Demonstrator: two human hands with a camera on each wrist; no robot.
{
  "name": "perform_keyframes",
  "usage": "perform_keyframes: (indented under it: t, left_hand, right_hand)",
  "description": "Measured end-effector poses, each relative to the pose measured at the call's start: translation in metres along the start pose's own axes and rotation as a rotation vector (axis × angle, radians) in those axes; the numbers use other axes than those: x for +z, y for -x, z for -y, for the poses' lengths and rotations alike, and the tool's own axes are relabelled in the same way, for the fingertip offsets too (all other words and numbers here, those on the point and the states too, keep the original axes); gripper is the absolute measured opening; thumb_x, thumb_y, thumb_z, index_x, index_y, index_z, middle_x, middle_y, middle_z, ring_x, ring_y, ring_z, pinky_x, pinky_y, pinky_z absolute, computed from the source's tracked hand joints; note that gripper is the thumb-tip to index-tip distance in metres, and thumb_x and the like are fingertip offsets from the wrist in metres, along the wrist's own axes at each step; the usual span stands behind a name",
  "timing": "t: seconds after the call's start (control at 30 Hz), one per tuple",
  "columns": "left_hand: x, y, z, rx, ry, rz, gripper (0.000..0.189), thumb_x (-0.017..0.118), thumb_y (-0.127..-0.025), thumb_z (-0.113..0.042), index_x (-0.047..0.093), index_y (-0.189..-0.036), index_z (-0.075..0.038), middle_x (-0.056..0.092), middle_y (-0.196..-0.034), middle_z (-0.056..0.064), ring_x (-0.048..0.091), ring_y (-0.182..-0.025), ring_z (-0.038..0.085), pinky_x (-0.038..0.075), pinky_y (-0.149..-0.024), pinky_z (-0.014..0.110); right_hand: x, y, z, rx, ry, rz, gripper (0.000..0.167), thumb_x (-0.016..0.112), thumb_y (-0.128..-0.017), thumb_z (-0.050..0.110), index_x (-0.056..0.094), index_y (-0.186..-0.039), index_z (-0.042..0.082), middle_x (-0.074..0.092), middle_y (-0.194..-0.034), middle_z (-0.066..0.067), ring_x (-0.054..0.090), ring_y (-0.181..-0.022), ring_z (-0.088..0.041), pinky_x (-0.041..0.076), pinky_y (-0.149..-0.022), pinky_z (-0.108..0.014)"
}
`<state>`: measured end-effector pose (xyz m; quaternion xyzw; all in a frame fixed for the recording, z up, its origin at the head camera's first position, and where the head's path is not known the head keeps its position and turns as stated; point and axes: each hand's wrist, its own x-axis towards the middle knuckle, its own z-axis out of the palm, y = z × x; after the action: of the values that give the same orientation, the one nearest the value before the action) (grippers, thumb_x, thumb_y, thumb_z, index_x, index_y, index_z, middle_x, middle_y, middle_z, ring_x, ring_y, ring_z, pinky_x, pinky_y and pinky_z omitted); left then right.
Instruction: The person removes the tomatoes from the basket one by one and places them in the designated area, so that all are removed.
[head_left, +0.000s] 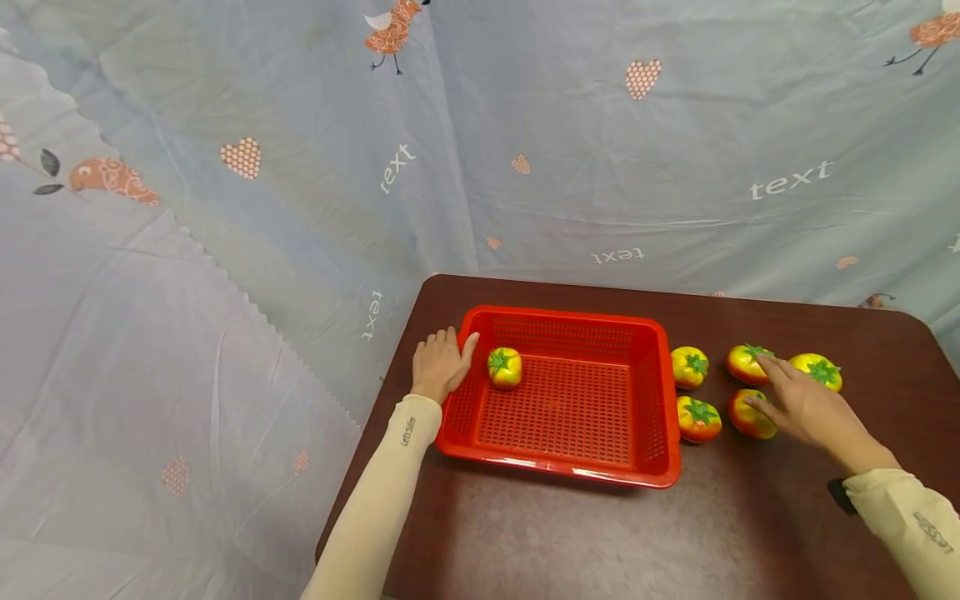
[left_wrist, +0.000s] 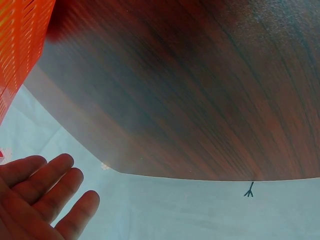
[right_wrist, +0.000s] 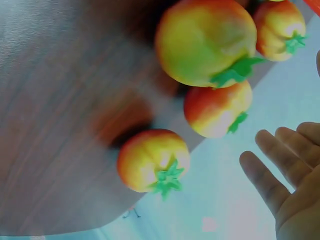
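A red plastic basket stands on the dark table, with one yellow tomato with green leaves inside at its left. My left hand is at the basket's left rim, thumb spread toward the inside; its fingers extend loosely in the left wrist view. My right hand hovers above the tomatoes on the right, fingers extended and holding nothing. Nearest to it are a red-and-yellow tomato, another behind, and a yellow one farther right. In the right wrist view, a large tomato sits apart from the fingers.
Two more tomatoes, one at the back and one in front, lie beside the basket's right wall. The brown wooden table has rounded corners. A pale patterned cloth hangs behind it and to the left.
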<state>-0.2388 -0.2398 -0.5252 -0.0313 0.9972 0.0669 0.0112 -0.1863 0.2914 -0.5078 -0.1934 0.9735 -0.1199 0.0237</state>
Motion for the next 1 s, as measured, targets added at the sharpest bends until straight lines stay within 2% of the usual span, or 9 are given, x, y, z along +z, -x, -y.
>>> perform_keyframes:
  t: [0.1,0.27,0.4,0.57,0.77,0.87,1.0]
  left_hand:
    - [0.001,0.000,0.000,-0.001,0.000,0.006,0.082,0.018,-0.100,-0.062,0.043,-0.145,0.002,0.052,-0.141,0.020,0.050,-0.128,0.037,0.038,-0.109,0.050]
    - [0.001,0.000,0.000,0.001,-0.001,0.014,0.082,0.018,-0.101,-0.062,0.042,-0.145,0.002,0.051,-0.142,0.020,0.049,-0.129,0.037,0.038,-0.110,0.050]
    - [0.001,0.000,0.000,0.003,-0.008,0.017,0.082,0.017,-0.101,-0.062,0.042,-0.145,0.002,0.052,-0.142,0.020,0.050,-0.129,0.037,0.039,-0.109,0.049]
    - [0.000,0.000,0.000,0.004,-0.009,0.012,0.082,0.017,-0.101,-0.062,0.042,-0.145,0.002,0.052,-0.141,0.020,0.050,-0.128,0.037,0.039,-0.109,0.049]
    - [0.000,0.001,0.001,0.005,0.003,0.010,0.082,0.018,-0.101,-0.062,0.042,-0.145,0.003,0.052,-0.142,0.020,0.050,-0.129,0.037,0.038,-0.109,0.050]
    - [0.000,0.001,0.001,0.006,0.008,0.004,0.082,0.018,-0.101,-0.062,0.042,-0.145,0.003,0.052,-0.142,0.021,0.050,-0.129,0.037,0.038,-0.109,0.050]
    - [0.001,0.000,0.001,0.007,0.008,-0.002,0.082,0.018,-0.101,-0.062,0.043,-0.145,0.003,0.052,-0.141,0.021,0.050,-0.129,0.037,0.038,-0.109,0.050]
  right_hand:
    - [-0.003,-0.004,0.002,-0.025,-0.021,-0.020,0.077,0.071,-0.089,0.030,0.037,-0.141,-0.015,0.042,-0.138,-0.040,0.050,-0.115,-0.057,0.045,-0.089,-0.067]
    - [-0.004,-0.011,0.003,-0.099,-0.010,-0.115,0.076,0.077,-0.083,0.021,0.041,-0.140,-0.014,0.044,-0.139,-0.038,0.051,-0.115,-0.057,0.044,-0.090,-0.066]
    - [-0.008,-0.018,0.005,-0.143,0.017,-0.174,0.075,0.078,-0.082,0.022,0.043,-0.139,-0.014,0.046,-0.138,-0.038,0.050,-0.116,-0.057,0.043,-0.092,-0.067]
    - [-0.018,-0.027,0.012,-0.138,0.010,-0.156,0.076,0.072,-0.088,0.030,0.039,-0.143,-0.011,0.042,-0.143,-0.035,0.047,-0.122,-0.055,0.040,-0.095,-0.068]
    - [-0.028,-0.041,0.025,-0.129,0.003,-0.132,0.077,0.069,-0.091,0.033,0.036,-0.147,-0.007,0.040,-0.147,-0.031,0.044,-0.128,-0.051,0.038,-0.099,-0.067]
    - [-0.031,-0.050,0.032,-0.139,0.016,-0.137,0.076,0.070,-0.090,0.031,0.036,-0.147,-0.007,0.041,-0.147,-0.031,0.043,-0.129,-0.050,0.037,-0.101,-0.066]
    - [-0.032,-0.065,0.043,-0.180,0.035,-0.182,0.074,0.074,-0.086,0.023,0.040,-0.143,-0.009,0.043,-0.144,-0.032,0.044,-0.130,-0.050,0.038,-0.102,-0.064]
